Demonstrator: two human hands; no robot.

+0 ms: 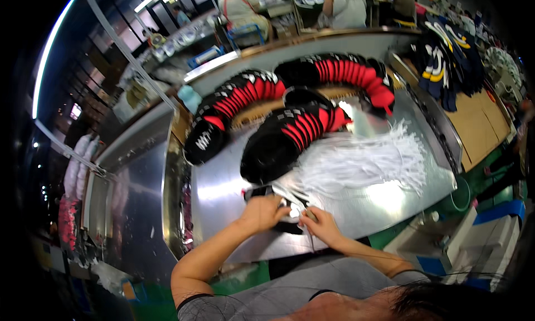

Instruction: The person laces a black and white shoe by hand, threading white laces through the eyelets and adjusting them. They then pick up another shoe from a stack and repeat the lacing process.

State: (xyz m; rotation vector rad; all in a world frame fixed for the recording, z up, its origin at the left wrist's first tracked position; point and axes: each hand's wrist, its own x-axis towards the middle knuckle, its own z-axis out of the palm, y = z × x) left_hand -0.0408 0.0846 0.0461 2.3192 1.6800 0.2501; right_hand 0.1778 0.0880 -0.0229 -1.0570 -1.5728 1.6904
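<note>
Both hands are down at the near edge of the steel bench (223, 192), working on one black cap (281, 201) that lies flat right in front of the person. The left hand (266, 212) presses on the cap's near left side, fingers curled over the fabric, a closed grip pinning it to the metal. The right hand (319, 223) sits just beside it, fingertips pinched together on something small and pale at the cap's edge, probably one of the white strips; what it is exactly is too small to tell. Just beyond the hands, a loose heap of white paper strips (362, 162) fans across the bench, touching the cap area. Behind that, three curved rows of nested black and red caps (295, 134) lie on their sides, well packed, one inside the next. On handling: this cap looks light and soft in the crown, so it will fold and crumple under any squeeze; the stiffer brim is likely the surest place to take hold, with the other hand flattening the crown. The polished steel looks slick, so the cap may slide unless held down. The strips seem featherlight and liable to scatter. Dark garments with yellow and white stripes (440, 64) hang far right, and other people sit beyond the bench.
</note>
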